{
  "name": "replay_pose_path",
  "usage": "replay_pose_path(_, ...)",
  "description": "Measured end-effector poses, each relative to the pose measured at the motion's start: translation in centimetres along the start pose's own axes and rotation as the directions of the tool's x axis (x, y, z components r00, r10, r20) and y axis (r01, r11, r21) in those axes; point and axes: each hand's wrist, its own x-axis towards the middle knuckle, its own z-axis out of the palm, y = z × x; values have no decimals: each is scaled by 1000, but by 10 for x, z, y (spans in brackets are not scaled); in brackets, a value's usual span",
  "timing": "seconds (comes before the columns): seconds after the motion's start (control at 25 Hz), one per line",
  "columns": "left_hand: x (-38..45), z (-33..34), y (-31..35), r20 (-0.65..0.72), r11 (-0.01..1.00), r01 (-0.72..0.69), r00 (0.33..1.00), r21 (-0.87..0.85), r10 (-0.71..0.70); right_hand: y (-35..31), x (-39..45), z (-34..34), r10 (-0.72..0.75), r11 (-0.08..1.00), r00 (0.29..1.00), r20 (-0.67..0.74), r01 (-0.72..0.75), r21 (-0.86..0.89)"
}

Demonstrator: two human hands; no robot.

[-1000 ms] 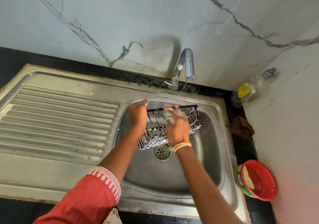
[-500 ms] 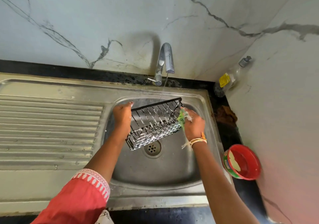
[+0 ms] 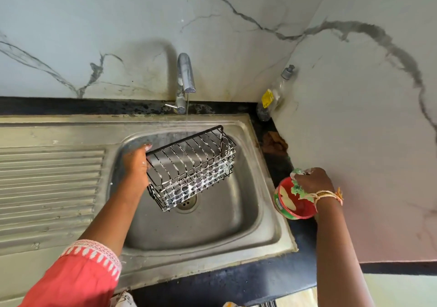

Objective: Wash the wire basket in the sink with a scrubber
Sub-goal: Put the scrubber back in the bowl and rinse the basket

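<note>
Right hand [image 3: 313,181] moved scrubber [image 3: 298,185] over red tub [image 3: 287,208], label seemingly unreadable.

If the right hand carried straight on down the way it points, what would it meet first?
Most likely the red tub: the right hand, gripping the green scrubber, is right over its open mouth, though depth is hard to judge.

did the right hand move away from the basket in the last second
Yes. The right hand with the scrubber went rightward, off the basket and out past the sink rim, to the red tub.
</note>
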Motion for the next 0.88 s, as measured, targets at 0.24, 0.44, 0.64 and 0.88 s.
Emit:
replay_pose_path(0.24,-21,5,6,-71,997,48,996,-66,-53,-8,-22,6,-79,988,995,-61,70,-136)
replay_pose_path(0.44,-62,21,8,-19,938,-342,939,62,344,-104,-70,75,-145,798,789,597,-263,542)
replay_pose_path(0.64,-89,19,-8,186,597,-751,653,281,734,-148,-73,139,-23,813,586,810,-461,356)
replay_pose_path(0.88,-52,-10,-15,269,501,-670,708,548,653,-123,-46,185,47,736,705,708,-503,452)
